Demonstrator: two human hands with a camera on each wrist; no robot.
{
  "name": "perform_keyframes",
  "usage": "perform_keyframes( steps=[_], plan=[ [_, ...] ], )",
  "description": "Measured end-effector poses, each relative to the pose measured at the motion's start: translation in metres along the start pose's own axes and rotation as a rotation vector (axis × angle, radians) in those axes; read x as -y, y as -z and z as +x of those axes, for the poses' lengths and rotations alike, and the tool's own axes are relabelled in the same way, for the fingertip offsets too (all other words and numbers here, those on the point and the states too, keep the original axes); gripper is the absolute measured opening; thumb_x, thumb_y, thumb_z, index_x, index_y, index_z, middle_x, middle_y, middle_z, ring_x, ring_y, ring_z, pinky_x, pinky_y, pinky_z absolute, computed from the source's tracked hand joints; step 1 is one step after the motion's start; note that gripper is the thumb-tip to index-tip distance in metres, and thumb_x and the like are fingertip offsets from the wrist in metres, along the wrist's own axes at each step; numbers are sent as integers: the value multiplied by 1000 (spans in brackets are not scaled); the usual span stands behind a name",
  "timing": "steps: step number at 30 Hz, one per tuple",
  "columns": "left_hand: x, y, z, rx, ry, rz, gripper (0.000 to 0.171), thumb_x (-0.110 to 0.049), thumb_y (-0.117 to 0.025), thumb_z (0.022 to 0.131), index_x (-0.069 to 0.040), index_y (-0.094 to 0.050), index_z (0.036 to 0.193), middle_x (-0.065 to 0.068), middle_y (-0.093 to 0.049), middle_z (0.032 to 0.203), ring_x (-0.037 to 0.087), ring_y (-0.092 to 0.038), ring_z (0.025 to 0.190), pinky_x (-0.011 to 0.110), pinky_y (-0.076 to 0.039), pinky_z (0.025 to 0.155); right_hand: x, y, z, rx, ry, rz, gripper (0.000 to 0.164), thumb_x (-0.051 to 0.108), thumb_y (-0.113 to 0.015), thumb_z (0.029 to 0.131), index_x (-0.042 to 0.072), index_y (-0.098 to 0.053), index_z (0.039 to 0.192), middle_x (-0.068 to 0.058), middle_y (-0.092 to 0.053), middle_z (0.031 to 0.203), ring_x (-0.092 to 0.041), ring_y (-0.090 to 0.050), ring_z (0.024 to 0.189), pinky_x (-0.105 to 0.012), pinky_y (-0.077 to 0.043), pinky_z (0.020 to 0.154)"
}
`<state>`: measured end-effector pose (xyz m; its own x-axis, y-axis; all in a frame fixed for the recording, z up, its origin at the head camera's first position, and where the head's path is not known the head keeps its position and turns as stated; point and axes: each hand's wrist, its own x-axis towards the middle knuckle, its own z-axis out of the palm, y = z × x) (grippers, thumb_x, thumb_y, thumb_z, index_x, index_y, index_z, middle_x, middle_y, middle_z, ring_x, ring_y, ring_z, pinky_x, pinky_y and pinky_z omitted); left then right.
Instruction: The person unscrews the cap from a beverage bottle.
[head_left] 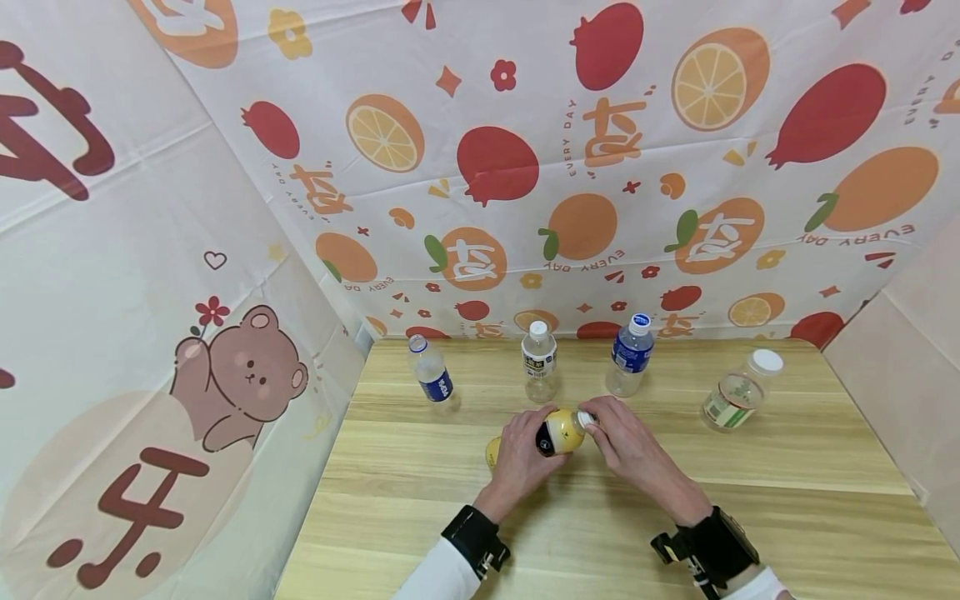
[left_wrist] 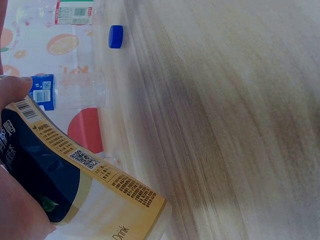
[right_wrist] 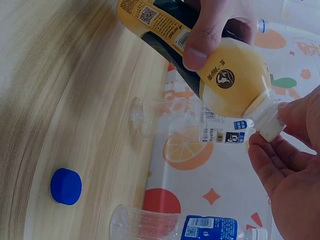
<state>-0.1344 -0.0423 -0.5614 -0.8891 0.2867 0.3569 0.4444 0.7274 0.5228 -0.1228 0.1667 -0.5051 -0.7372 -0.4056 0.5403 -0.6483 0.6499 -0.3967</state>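
A drink bottle with a yellow and dark label [head_left: 562, 432] is held tilted above the wooden table. My left hand [head_left: 521, 454] grips it round the body, thumb across the label in the right wrist view. At the bottle's neck, my right hand [head_left: 633, 446] pinches the white cap [right_wrist: 270, 125] between thumb and fingers. The cap sits at the mouth of the bottle. A loose blue cap [right_wrist: 66, 186] lies on the table below the hands; in the head view it is hidden.
Along the table's back stand a blue-labelled bottle [head_left: 431, 377] at left, a white-capped clear bottle [head_left: 539, 362] in the middle and another blue-labelled bottle [head_left: 630, 357]. A wide clear jar with a white lid [head_left: 738, 393] stands at right. A fruit-printed cloth [head_left: 498, 162] hangs behind.
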Motion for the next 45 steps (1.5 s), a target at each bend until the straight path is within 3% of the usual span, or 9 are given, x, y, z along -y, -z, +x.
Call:
perform_keyframes(
  steps=[5, 10, 13, 17, 21, 25, 36, 45],
  plan=[
    [0, 0, 0, -2, -2, -5, 74, -35, -93, 75, -14, -61, 140, 2, -68, 119, 19, -62, 110, 38, -52, 94, 1, 0, 0, 17, -17, 16, 26, -6, -70, 93, -1, -63, 117, -10, -63, 112, -22, -62, 98, -44, -58, 80],
    [-1, 0, 1, -23, -19, -6, 74, -34, -93, 76, -11, -60, 138, 3, -68, 117, 20, -62, 107, 39, -52, 94, 3, 2, 0, 32, -160, 87, 32, 4, -69, 98, -2, -62, 128, -12, -66, 120, -25, -66, 107, -47, -59, 88],
    [-3, 1, 2, -52, -38, 3, 75, -33, -93, 76, -10, -58, 138, 3, -67, 117, 20, -63, 106, 39, -53, 95, 5, 1, 0, -7, -249, 81, 40, 16, -71, 100, -2, -60, 133, -15, -68, 121, -30, -67, 108, -49, -59, 88],
    [-8, 1, 3, -91, -54, 17, 76, -34, -93, 75, -9, -58, 138, 4, -67, 117, 21, -64, 105, 39, -54, 95, 7, -1, 0, -98, -299, 14, 40, 25, -75, 97, 0, -65, 126, -9, -70, 103, -23, -68, 91, -42, -60, 74],
    [-11, 0, 4, -108, -70, 40, 77, -35, -95, 73, -8, -59, 135, 4, -67, 117, 21, -63, 105, 40, -54, 94, 7, -1, 1, -153, -297, -22, 33, 25, -79, 93, 2, -70, 115, 0, -63, 87, -13, -61, 77, -32, -55, 63],
    [-12, -2, 4, -111, -81, 47, 77, -34, -95, 72, -11, -58, 135, 4, -66, 116, 20, -63, 104, 39, -54, 93, 8, -2, 2, -158, -290, -26, 29, 24, -80, 92, 3, -70, 110, 2, -63, 84, -11, -61, 75, -29, -54, 61],
    [-11, -3, 2, -98, -57, 2, 78, -36, -96, 71, -11, -59, 135, 3, -66, 116, 19, -63, 105, 37, -53, 91, 10, 1, 2, -116, -217, -20, 23, 15, -77, 94, 3, -68, 111, -1, -66, 92, -11, -61, 80, -30, -57, 65],
    [-11, -1, 2, -47, -35, -36, 77, -38, -93, 75, -11, -59, 138, 3, -68, 119, 19, -63, 107, 38, -53, 96, 7, 5, 3, -87, -184, -18, 21, 14, -76, 95, 4, -69, 113, -2, -68, 98, -12, -63, 86, -35, -59, 70]
  ],
)
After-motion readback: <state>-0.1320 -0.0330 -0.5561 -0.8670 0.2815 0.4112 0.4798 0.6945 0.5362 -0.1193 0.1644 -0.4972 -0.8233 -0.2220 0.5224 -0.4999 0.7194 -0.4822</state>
